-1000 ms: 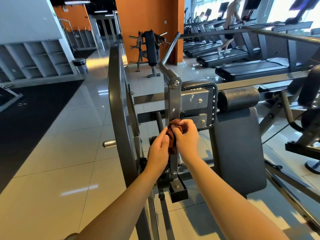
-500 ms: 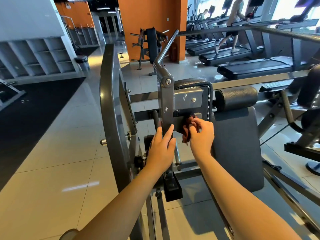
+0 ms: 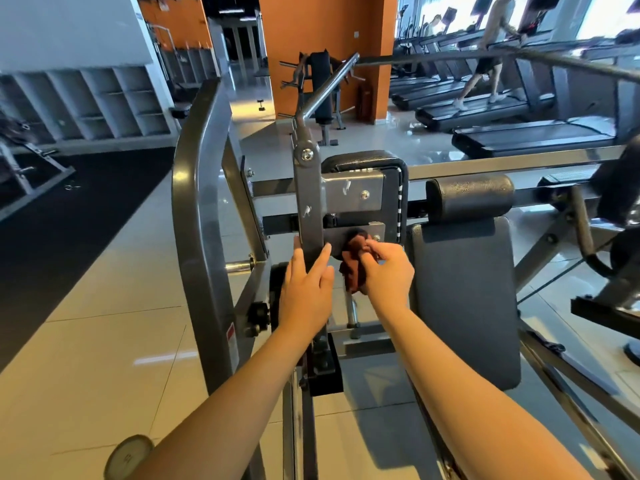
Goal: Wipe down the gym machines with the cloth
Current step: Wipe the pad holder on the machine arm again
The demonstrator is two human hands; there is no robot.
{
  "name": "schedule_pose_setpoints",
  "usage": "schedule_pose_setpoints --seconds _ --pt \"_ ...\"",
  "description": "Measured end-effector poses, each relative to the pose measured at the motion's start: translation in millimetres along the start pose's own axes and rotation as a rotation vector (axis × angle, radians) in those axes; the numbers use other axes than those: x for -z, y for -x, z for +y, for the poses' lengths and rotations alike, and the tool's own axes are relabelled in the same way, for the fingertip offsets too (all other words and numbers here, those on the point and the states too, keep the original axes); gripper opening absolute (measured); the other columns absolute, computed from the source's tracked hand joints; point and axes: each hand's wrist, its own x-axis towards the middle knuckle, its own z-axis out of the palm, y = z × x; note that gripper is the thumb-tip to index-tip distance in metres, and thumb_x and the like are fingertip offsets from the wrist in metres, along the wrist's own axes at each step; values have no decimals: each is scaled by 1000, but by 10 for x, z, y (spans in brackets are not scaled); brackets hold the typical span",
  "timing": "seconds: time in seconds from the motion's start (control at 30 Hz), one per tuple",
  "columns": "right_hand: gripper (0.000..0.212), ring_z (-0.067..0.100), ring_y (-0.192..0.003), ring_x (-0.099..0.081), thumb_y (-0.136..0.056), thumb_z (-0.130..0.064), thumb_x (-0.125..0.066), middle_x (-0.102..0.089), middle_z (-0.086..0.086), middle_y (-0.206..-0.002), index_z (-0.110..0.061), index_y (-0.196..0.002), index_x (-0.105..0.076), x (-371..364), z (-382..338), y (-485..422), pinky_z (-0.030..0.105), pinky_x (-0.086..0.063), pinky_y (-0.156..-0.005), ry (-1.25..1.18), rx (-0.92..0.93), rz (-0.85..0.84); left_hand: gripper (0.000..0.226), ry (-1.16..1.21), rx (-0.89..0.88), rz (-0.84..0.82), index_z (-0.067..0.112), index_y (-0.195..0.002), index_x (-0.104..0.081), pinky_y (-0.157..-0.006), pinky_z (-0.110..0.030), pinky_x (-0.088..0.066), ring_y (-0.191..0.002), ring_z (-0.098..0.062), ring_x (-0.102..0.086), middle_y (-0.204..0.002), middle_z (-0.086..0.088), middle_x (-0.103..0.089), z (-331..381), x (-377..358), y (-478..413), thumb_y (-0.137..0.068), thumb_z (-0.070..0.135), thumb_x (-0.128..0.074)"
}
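Crumpled maroon cloth (image 3: 353, 263) pinched in right hand (image 3: 386, 271), flat steel plate (image 3: 349, 237)

The glossy tiled floor (image 3: 104, 341) carries the gym machine (image 3: 197, 237), treadmills (image 3: 536, 136) and a black mat (image 3: 69, 220).
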Motion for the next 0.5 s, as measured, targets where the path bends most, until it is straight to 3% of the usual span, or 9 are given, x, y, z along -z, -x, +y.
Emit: schedule_pose_setpoints --seconds 0.13,0.3,0.37,0.5 --pt "22 5 -101 -60 -97 -12 -65 -62 -4 -115 -14 -118 -71 -248 -90 119 10 -45 -86 -133 -49 -16 45 57 17 24 49 -154 -26 -121 -46 -22 -156 -23 -3 -170 -1 -2 60 3 35 -109 45 -28" --pt "22 -1 -95 -58 -97 -15 -66 -60 -9 -111 -16 -118 -73 -265 -56 129 8 -48 -84 -100 -2 -158 44 43 21 45 51 -153 -26 -121 -46 -23 -156 -25 -7 -170 -2 -5 71 -5 36 -109 45 -28" --pt "21 1 -95 -57 -97 -16 -66 -59 -7 -110 -15 -117 -73 -183 -32 60 9 -48 -86 -96 8 -111 44 54 14 40 52 -153 -27 -121 -46 -22 -156 -24 -7 -170 0 -5 41 -10 43 -109 46 -27" --pt "20 1 -96 -57 -98 -14 -64 -57 -5 -111 -13 -116 -71 -263 -52 90 -1 -40 -79 -171 -50 10 45 56 -14 48 50 -153 -28 -121 -48 -25 -155 -24 -12 -170 1 -7 -31 -19 16 -109 48 -27"
